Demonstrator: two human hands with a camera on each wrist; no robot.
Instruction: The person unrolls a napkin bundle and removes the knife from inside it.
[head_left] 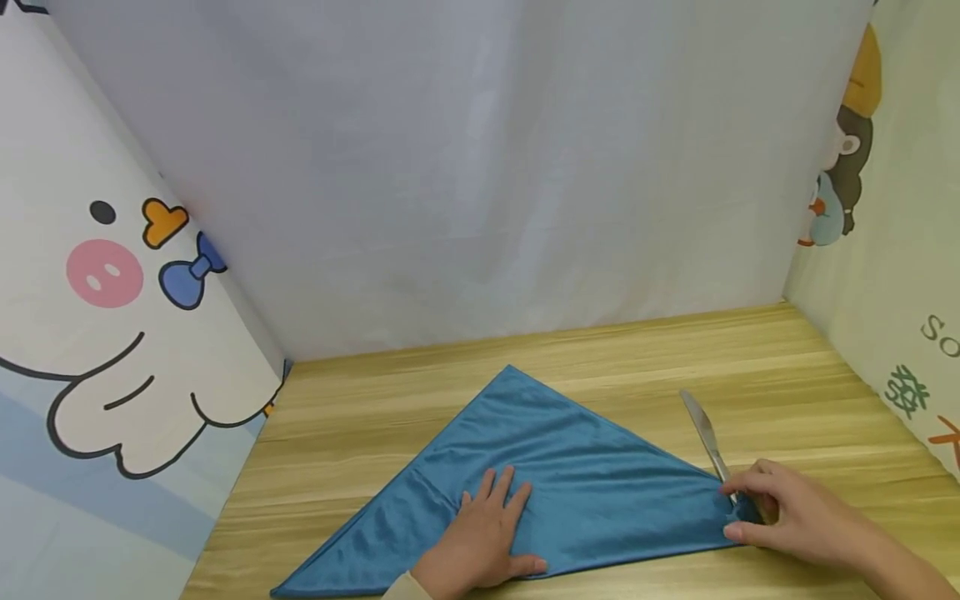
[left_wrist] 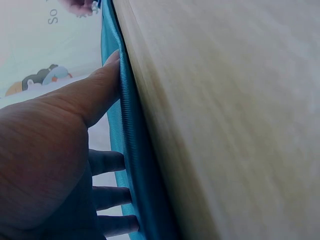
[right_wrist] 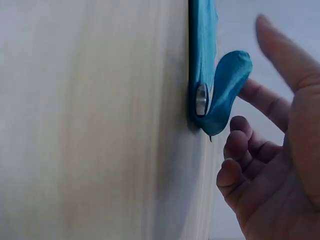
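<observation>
A blue satin-like cloth (head_left: 600, 475), folded into a triangle, lies on the wooden table. My left hand (head_left: 480, 533) rests flat on its middle near the front edge, fingers spread. A metal table knife (head_left: 705, 429) lies across the cloth's right corner, its blade pointing away beyond the cloth. My right hand (head_left: 798, 512) is at that corner. In the right wrist view the corner is turned up as a flap (right_wrist: 231, 90) beside the end of the knife handle (right_wrist: 201, 100). The right index finger touches the flap from behind, while the thumb stands apart from it.
The wood-grain table (head_left: 390, 408) extends around the cloth. A pale curtain (head_left: 487, 208) hangs along the back. Cartoon-printed panels stand at the left (head_left: 112, 350) and right (head_left: 885, 317) edges.
</observation>
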